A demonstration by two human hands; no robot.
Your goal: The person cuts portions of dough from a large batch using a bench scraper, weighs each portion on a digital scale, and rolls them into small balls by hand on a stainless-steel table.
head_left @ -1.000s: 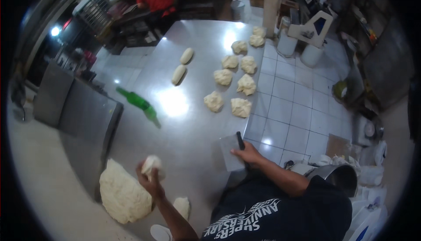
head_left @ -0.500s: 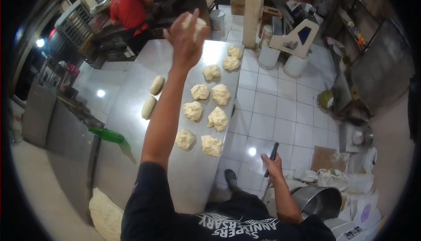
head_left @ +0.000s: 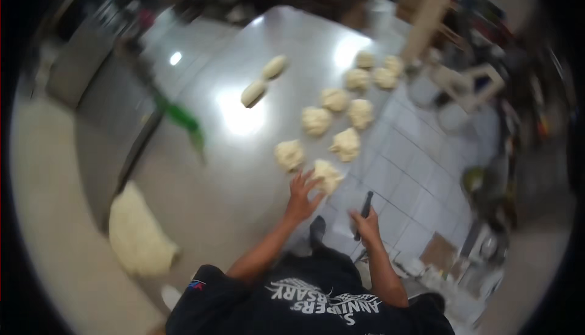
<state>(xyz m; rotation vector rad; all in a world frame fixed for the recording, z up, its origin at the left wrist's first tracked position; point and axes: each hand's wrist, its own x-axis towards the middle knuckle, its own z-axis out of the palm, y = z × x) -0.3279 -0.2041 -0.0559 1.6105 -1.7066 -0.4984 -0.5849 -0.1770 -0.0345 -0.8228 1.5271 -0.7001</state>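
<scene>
My left hand (head_left: 303,199), fingers spread, reaches to the nearest rough lump of dough (head_left: 327,177) on the steel table (head_left: 225,176). Its fingertips are at the lump's left side; whether they touch is blurred. In my right hand (head_left: 367,225), beyond the table's right edge, is a dough scraper (head_left: 364,216), gripped by its black handle; the thin blade is hard to make out. Several more pale dough lumps (head_left: 316,120) run in a loose double row toward the far right corner. Two smooth dough rolls (head_left: 253,93) lie end to end farther left.
A large mass of dough (head_left: 139,232) lies at the near left. A green bottle (head_left: 178,115) rests on its side by the table's left edge. White tiled floor (head_left: 402,170) borders the right side, with a pale machine (head_left: 466,88) farther back. Someone in red is blurred at the far side.
My left hand has come back from the far end, where it held a dough lump; an extra lump now lies there. The view has turned, and my right hand still holds the scraper.
</scene>
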